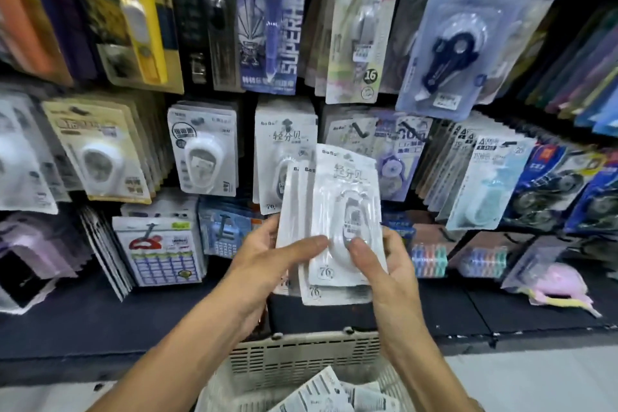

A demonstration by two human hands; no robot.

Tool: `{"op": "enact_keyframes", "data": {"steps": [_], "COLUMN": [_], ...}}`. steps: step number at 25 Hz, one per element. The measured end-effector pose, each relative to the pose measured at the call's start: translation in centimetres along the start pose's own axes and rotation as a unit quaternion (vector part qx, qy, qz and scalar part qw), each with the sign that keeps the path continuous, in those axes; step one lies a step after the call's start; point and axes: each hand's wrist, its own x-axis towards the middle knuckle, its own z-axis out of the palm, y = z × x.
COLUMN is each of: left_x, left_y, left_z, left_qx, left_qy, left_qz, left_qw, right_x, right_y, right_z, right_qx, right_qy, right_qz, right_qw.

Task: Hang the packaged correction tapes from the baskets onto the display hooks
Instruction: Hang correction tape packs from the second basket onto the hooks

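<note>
Both hands, left hand (267, 254) and right hand (384, 264), grip white correction tape packs (334, 211) marked 76.

Dark shelf ledge (100, 318), pink-and-yellow toy (558, 288) lying on it, slatted basket (301, 358) below

basket (301, 361) cut off by bottom edge, rear packs (294, 211) mostly hidden, shelf packaging print blurred
</note>
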Motion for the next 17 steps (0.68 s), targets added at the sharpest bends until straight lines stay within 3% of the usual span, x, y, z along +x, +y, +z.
{"op": "enact_keyframes", "data": {"steps": [4, 10, 17], "left_x": [0.1, 1.0, 0.9], "left_y": [1.1, 3.4, 4.5], "left_z": [0.0, -2.4, -2.8], "left_qx": [-0.044, 0.019, -0.008], "left_qy": [-0.013, 0.118, 0.110], "left_qz": [0.034, 0.129, 0.177], "left_qw": [0.998, 0.984, 0.978], "right_x": [1.7, 3.7, 3.7], "right_y": [-2.2, -3.9, -4.3], "right_z": [0.8, -0.9, -1.5], "right_qx": [0.033, -0.002, -0.034], "right_qy": [0.047, 0.121, 0.140], "right_qz": [0.008, 0.041, 0.034], "right_qw": [0.998, 0.992, 0.989]}}
